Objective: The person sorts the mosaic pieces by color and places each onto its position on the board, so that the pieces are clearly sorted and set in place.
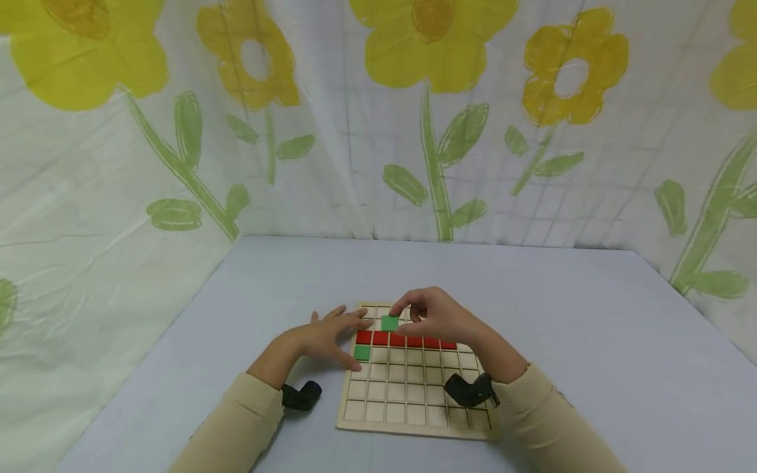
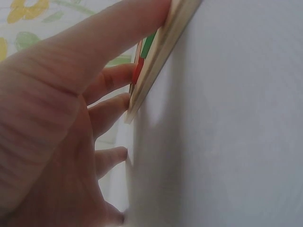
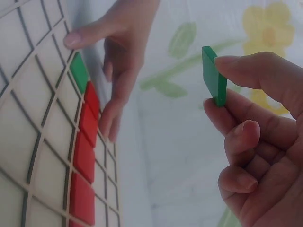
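Observation:
A wooden grid board [image 1: 378, 412] lies on the table. Across it runs a row of red square tiles [image 1: 380, 338], and a green tile [image 1: 362, 353] fills the leftmost cell just below that row. My right hand [image 1: 440, 317] pinches another green tile [image 3: 214, 76] by its edges between thumb and finger, held above the board in the right wrist view. At the board's left side is my left hand [image 1: 328, 338], fingers spread. Its thumb [image 2: 142, 19] touches the board's edge, and some fingertips rest at the board and others on the table.
A pale table [image 1: 284, 276] surrounds the board. Behind it hangs a white curtain [image 1: 331, 164] printed with yellow flowers. Each wrist carries a black camera [image 1: 301, 396], and the right one overhangs the board's lower right part.

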A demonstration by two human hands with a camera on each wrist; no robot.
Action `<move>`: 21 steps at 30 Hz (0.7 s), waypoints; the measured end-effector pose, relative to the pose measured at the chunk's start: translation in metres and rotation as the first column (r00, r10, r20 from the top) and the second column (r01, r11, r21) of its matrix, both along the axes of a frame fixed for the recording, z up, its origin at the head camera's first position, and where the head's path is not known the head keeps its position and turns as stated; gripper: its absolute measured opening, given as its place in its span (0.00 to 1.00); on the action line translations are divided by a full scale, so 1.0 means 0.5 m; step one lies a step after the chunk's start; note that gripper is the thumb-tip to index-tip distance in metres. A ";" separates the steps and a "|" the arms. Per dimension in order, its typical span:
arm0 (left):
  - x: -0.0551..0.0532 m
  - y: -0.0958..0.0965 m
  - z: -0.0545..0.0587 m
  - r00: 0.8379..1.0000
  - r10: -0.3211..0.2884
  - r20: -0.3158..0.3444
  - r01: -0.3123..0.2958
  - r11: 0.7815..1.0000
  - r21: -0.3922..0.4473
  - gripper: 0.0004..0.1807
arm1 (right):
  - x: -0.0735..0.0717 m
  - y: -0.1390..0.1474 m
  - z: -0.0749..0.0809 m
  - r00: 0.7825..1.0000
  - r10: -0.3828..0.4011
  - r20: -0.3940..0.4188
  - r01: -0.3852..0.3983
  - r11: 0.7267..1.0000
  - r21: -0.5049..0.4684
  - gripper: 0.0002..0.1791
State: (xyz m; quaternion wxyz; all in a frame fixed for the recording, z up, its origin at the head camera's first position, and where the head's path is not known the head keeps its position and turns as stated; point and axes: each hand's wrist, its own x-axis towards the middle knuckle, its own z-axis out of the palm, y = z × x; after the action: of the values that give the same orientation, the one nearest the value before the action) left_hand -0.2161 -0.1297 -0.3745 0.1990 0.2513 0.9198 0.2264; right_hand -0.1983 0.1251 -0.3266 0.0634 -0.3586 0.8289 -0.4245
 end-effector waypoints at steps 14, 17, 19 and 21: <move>0.001 0.000 0.004 1.000 -0.020 0.001 0.020 1.000 -0.003 0.43 | -0.030 -0.038 -0.035 0.995 -0.005 0.098 0.003 1.000 0.021 0.11; 0.001 -0.001 0.004 1.000 -0.023 0.006 0.023 1.000 0.004 0.43 | -0.032 -0.041 -0.047 0.994 0.011 0.109 -0.015 0.999 0.037 0.11; 0.001 -0.002 0.005 1.000 -0.026 0.008 0.025 1.000 0.011 0.43 | -0.032 -0.042 -0.052 0.992 0.013 0.129 -0.020 0.998 0.053 0.11; 0.001 -0.003 0.005 1.000 -0.027 0.010 0.027 0.999 0.018 0.44 | -0.032 -0.043 -0.057 0.988 0.008 0.153 -0.019 0.997 0.070 0.11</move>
State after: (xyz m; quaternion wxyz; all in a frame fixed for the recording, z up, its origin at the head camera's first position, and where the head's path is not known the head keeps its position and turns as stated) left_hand -0.2157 -0.1313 -0.3720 0.2047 0.2641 0.9132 0.2331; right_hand -0.2144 0.1037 -0.3552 0.1423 -0.3281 0.8339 -0.4204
